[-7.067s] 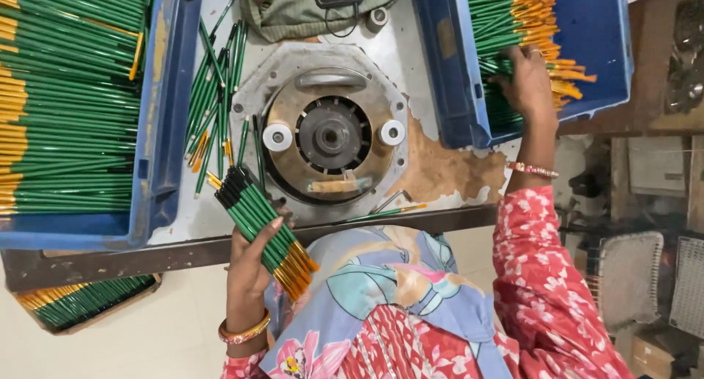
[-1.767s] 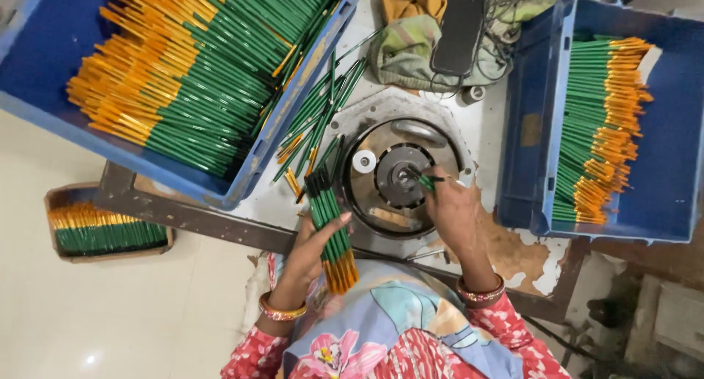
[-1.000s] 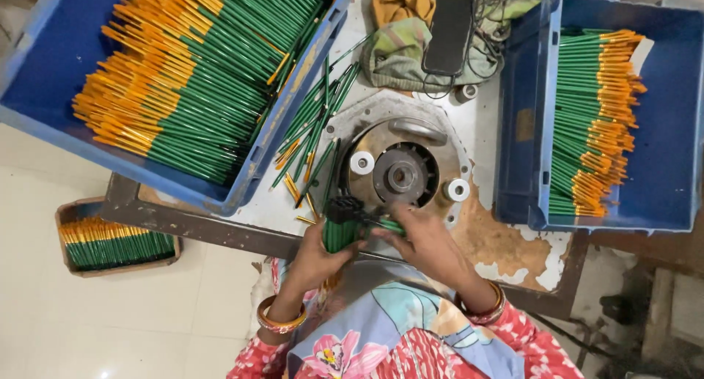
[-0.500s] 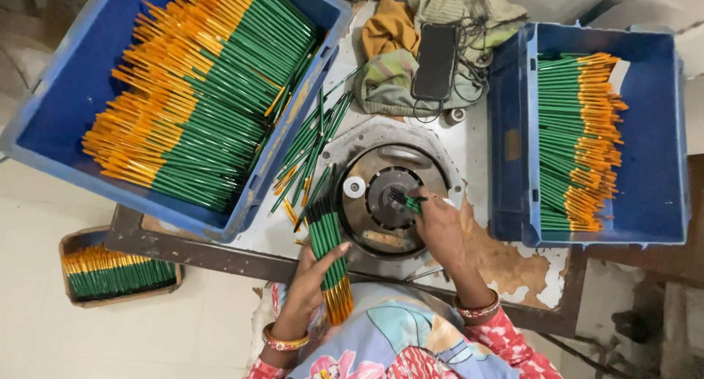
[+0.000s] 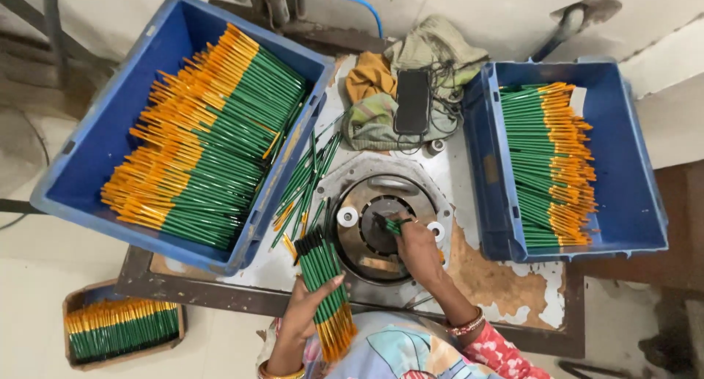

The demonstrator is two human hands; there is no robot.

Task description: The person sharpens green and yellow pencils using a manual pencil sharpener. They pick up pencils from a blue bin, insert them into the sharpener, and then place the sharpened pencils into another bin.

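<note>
The left hand (image 5: 304, 317) is gripping a bundle of green pencils (image 5: 325, 291) at the near edge of the bench (image 5: 506, 291); its fingers (image 5: 328, 285) are wrapping closed around the bundle, whose dark ends are pointing away from the person and whose orange ends are pointing back toward the torso. The right hand (image 5: 418, 248) is resting over the round metal machine (image 5: 381, 229) at the bench centre, its fingers pinching narrowly on a single green pencil (image 5: 396, 223) that is lying at the dark hub of the machine. Two white rollers are sitting on the machine face, one on each side of the hub.

Loose green pencils (image 5: 304, 185) are lying scattered on the bench between the machine and the large blue crate (image 5: 88, 159) on the left, which is holding many green pencils with orange ends. A second blue crate (image 5: 631, 174) on the right is holding a smaller row of the same pencils. A black phone (image 5: 413, 102) is lying on crumpled cloths (image 5: 370, 93) beyond the machine. A small brown tray (image 5: 73, 306) of pencils is sitting on the floor at lower left.
</note>
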